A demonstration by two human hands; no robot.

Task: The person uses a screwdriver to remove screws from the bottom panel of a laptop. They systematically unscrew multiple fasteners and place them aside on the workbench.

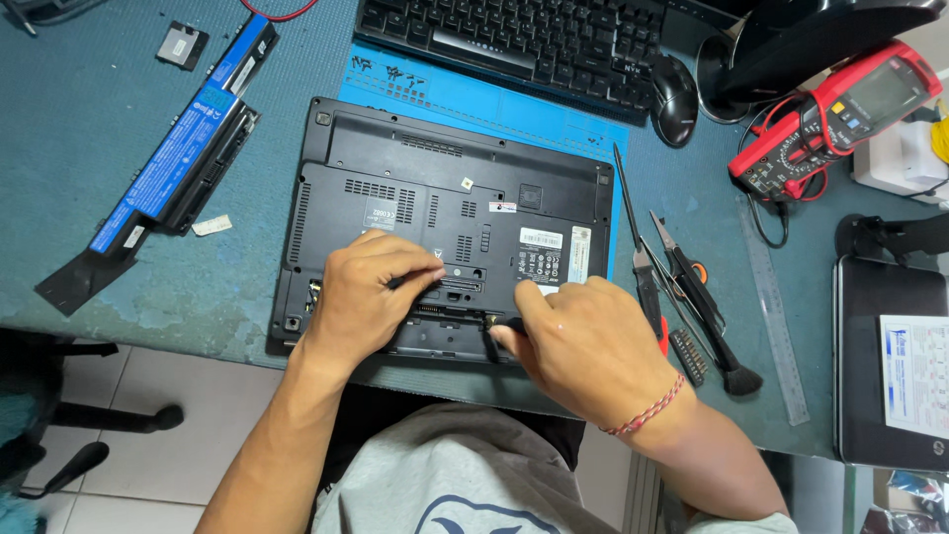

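Both hands at the near edge of an upturned laptop (435, 213).
The left hand (361, 297) pinches a thin dark tool, mostly hidden; the right hand (583, 341) closes around a small black part, its shape unclear.

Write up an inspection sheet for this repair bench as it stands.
Surface: worn teal desk; blue mat under the laptop.
Job's things: black laptop, underside up; small black tool at its near edge.
Clutter: battery pack, keyboard, mouse, multimeter, ruler, brush, cutters.
Fingers: left hand presses on the laptop; right hand grips the tool.
Cables: red and black multimeter leads.
Surroundings: tiled floor.
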